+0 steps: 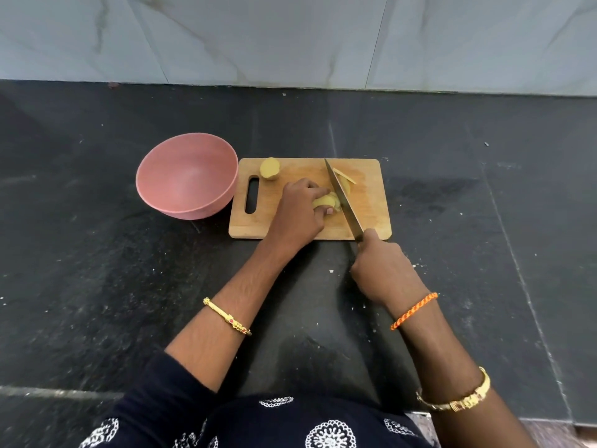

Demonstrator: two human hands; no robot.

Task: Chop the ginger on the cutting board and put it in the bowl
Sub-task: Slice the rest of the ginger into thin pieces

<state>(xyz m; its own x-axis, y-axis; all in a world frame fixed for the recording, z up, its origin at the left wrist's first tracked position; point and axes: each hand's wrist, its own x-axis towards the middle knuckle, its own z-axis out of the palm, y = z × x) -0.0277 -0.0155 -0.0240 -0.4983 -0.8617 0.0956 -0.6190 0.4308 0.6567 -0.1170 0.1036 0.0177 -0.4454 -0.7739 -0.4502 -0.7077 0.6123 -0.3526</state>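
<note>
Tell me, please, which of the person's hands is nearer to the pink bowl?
Left. The left hand holds ginger on the cutting board, just right of the pink bowl. The right hand grips the knife farther right, off the board's near edge.

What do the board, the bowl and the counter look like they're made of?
Board: pale wood or bamboo, showing grain, matte, with a cut-out handle slot.
Bowl: likely matte pink plastic or a fibre composite, no gloss.
Counter: dark stone, probably granite, speckled with visible joints.

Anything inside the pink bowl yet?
The pink bowl looks empty; its whole visible inside is bare. All the ginger is on the cutting board. Only the near inner wall is hidden by the rim.
</note>
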